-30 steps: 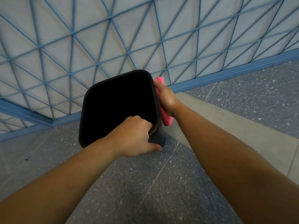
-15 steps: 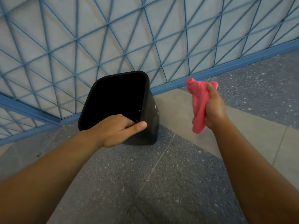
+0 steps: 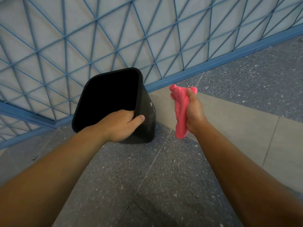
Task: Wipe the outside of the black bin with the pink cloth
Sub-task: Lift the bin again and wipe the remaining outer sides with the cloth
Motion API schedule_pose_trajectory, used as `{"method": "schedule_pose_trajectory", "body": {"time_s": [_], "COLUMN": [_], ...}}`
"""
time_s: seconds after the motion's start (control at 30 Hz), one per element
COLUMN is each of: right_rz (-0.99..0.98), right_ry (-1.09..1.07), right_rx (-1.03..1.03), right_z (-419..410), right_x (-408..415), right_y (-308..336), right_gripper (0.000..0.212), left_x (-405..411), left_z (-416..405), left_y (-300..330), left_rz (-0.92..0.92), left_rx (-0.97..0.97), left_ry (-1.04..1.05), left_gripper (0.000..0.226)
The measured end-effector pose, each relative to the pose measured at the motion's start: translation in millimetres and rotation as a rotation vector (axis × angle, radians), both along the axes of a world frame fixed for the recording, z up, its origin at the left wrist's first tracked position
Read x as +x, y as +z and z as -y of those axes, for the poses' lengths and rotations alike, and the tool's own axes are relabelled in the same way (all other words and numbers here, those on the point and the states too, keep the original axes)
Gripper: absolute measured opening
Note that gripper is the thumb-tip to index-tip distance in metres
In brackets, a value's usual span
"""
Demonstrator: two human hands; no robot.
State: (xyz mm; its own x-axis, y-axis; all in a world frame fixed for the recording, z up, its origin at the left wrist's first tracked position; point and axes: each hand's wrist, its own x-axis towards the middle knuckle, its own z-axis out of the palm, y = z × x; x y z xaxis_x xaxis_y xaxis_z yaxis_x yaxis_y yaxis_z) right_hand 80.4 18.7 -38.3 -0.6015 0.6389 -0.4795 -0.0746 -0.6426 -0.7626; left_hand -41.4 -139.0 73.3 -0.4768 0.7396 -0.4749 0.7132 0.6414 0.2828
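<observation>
Here the left hand (image 3: 121, 124) grips the black bin (image 3: 148, 110) by its rim while the right hand (image 3: 194, 112), clutching the bunched pink cloth (image 3: 179, 108) clear of it, should probably press flat against the wall

Glossy plastic bin (image 3: 148, 110), crumpled soft cloth (image 3: 179, 108), speckled floor (image 3: 147, 185)

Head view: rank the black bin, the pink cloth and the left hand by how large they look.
1. black bin, clearly largest.
2 and 3. left hand and pink cloth look alike in size; the cloth is bunched in the right hand, so no firm order.
</observation>
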Motion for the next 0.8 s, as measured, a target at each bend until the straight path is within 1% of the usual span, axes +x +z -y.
{"method": "schedule_pose_trajectory", "body": {"time_s": [0.1, 0.2, 0.27, 0.33, 0.37, 0.43, 0.47, 0.5, 0.53, 0.57, 0.6, 0.67, 0.73, 0.8], "right_rz": [0.018, 0.019, 0.006, 0.016, 0.008, -0.031, -0.037, -0.035, -0.036, -0.046, -0.063, -0.131, -0.191, -0.257], "right_ry": [0.023, 0.047, 0.070, 0.114, 0.133, 0.136, 0.119, 0.090, 0.057, 0.020, -0.015, -0.061, -0.098, -0.090], "right_rx": [0.023, 0.033, 0.030, 0.008, 0.001, 0.002, -0.017, -0.046, -0.088, -0.131, -0.165, -0.201, -0.183, -0.125], "right_z": [1.1, 4.9, 12.4, 27.5, 37.7, 60.6, 70.4, 76.8, 80.4, 80.7, 79.0, 70.9, 60.7, 51.3], "right_x": [1.0, -0.7, -2.2, -6.1, -8.9, -22.1, -28.5, -32.7, -37.3, -41.0, -44.3, -50.9, -60.7, -80.5], "right_y": [-2.6, 0.1, 2.5, 4.2, 6.1, -1.2, -9.0, -14.3, -22.2, -29.2, -35.6, -39.0, -38.6, -36.8], "right_gripper": [0.035, 0.034, 0.039, 0.053, 0.058, 0.058, 0.058, 0.062, 0.066, 0.066, 0.061, 0.055, 0.054, 0.054], "left_x": [2.8, 2.9, -0.4, -1.7, -1.7, -1.3, -1.3, -1.5, -2.0, -3.5, -5.2, -8.5, -11.8, -12.8], "left_z": [-1.8, -3.9, -5.1, -7.6, -8.6, -10.8, -12.0, -13.1, -14.6, -16.0, -17.0, -17.4, -17.5, -19.1], "left_y": [2.6, 1.2, -1.0, -1.7, -1.7, -0.8, -0.4, 0.0, 0.6, 0.9, 0.4, -1.4, -4.1, -6.0], "left_rz": [-0.083, -0.061, 0.006, 0.124, 0.172, 0.223, 0.245, 0.266, 0.287, 0.298, 0.305, 0.306, 0.315, 0.340], "left_rx": [-0.029, -0.052, -0.088, -0.095, -0.097, -0.098, -0.097, -0.090, -0.078, -0.061, -0.045, -0.030, -0.026, -0.028], "left_ry": [-0.051, -0.007, 0.078, 0.160, 0.187, 0.207, 0.213, 0.211, 0.210, 0.211, 0.210, 0.199, 0.185, 0.165], "left_gripper": [0.051, 0.049, 0.048, 0.045, 0.039, 0.017, 0.010, 0.009, 0.015, 0.024, 0.028, 0.020, 0.013, 0.017]}}
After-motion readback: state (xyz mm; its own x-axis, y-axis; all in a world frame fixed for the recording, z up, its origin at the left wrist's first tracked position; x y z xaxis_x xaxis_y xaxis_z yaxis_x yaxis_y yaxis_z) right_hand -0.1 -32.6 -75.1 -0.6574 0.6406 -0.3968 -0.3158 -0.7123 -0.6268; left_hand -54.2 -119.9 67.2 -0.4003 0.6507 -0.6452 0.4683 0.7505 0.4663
